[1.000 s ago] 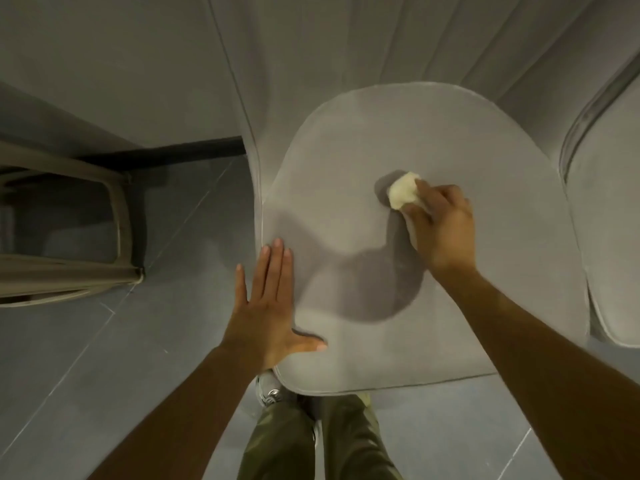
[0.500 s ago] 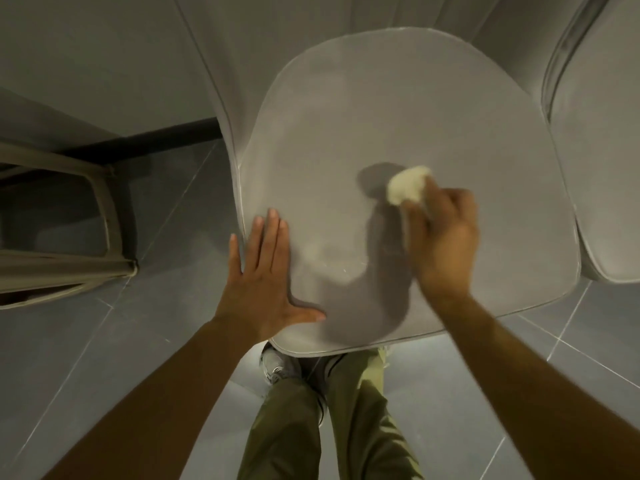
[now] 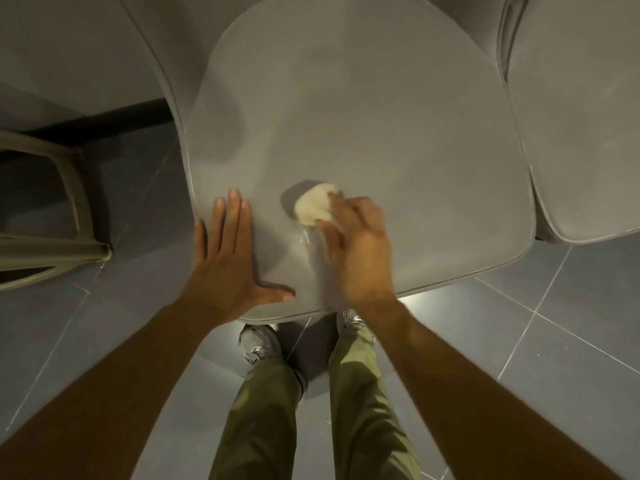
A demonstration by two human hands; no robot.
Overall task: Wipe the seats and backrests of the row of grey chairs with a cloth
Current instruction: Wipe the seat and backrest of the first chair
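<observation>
Step in hand: wiping the seat (image 3: 363, 126) of the grey chair, front-left zone.

Right hand (image 3: 356, 244) holds the cloth (image 3: 313, 204), a pale balled-up wad, pressed onto the seat just right of the left hand. Fingers curl over and around it; thumb side pinches the near edge. Hand is motion-blurred, so exact finger placement on the cloth's far side: cannot tell.

Left hand (image 3: 225, 261) lies flat on the seat's front-left corner, fingers straight and close together, thumb splayed out along the front edge. Holds nothing, looks like bracing.

Doing it well, my read:
- Open the wad out. Balled up, contact patch is small, so many more passes needed.
- Overlapping strokes back to front, ending off the front edge so dirt leaves the seat.
- Left hand covers the corner; lift it and wipe underneath, otherwise that patch gets skipped.
- Run the cloth along the piped rim, dust likely collects there.
- Backrest (image 3: 194, 26) at top of view looks not yet reached in this pass; do it after the seat or before, but consistently.

Next chair (image 3: 581, 133) sits just beside on the right, seats nearly touching. Pale specks show on it.
</observation>
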